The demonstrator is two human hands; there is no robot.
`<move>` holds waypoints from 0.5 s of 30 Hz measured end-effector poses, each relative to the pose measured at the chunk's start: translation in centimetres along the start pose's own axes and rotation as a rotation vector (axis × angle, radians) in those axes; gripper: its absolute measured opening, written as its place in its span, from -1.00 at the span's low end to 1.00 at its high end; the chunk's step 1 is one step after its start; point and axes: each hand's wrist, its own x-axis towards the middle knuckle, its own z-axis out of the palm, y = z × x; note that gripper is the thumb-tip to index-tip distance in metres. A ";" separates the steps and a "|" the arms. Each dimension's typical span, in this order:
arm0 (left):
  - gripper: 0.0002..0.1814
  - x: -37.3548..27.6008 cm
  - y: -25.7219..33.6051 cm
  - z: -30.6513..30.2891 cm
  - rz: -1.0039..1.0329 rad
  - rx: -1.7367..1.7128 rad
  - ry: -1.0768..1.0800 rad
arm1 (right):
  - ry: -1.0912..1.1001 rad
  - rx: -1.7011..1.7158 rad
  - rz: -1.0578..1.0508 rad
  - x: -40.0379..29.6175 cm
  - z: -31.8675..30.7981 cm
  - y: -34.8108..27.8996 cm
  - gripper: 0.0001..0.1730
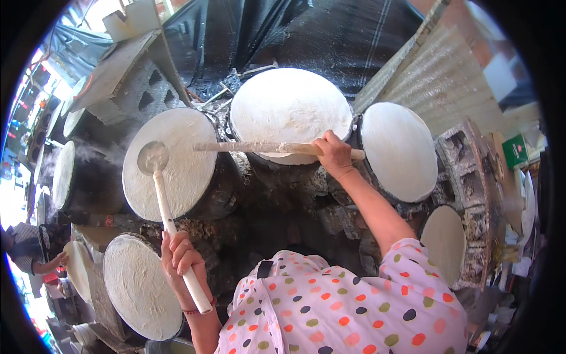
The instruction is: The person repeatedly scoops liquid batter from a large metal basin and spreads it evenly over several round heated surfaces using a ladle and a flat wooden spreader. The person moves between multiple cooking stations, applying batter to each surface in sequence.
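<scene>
My left hand grips the pale pipe-like handle of a ladle. The ladle's round bowl holds whitish batter and rests on or just over the round batter-covered surface at the front left. In my right hand is a long wooden stick, held level across the near edge of the middle round white surface. The stick's free end reaches left over the rim of the left round. Whether the stick touches the middle round, I cannot tell.
More white-topped rounds stand at the right, lower right and lower left. Concrete blocks line the right side. Black plastic sheeting hangs behind. Steam rises at left, where another person handles a pale round sheet.
</scene>
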 end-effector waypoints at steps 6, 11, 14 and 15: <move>-0.72 1.1 -2.8 -0.7 0.046 -0.038 -0.009 | -0.069 0.010 -0.054 11.5 -3.3 2.6 -0.94; -0.74 2.5 -4.6 -1.1 -0.017 -0.039 0.019 | -0.131 -0.042 -0.008 17.8 -4.8 3.9 -0.85; -0.77 3.0 -4.5 -1.3 -0.067 -0.013 0.056 | -0.032 -0.017 0.038 19.7 -5.9 4.4 -0.79; -0.71 3.3 -4.5 -1.1 -0.108 -0.001 0.052 | 0.010 -0.013 0.054 20.3 -6.3 4.8 -0.78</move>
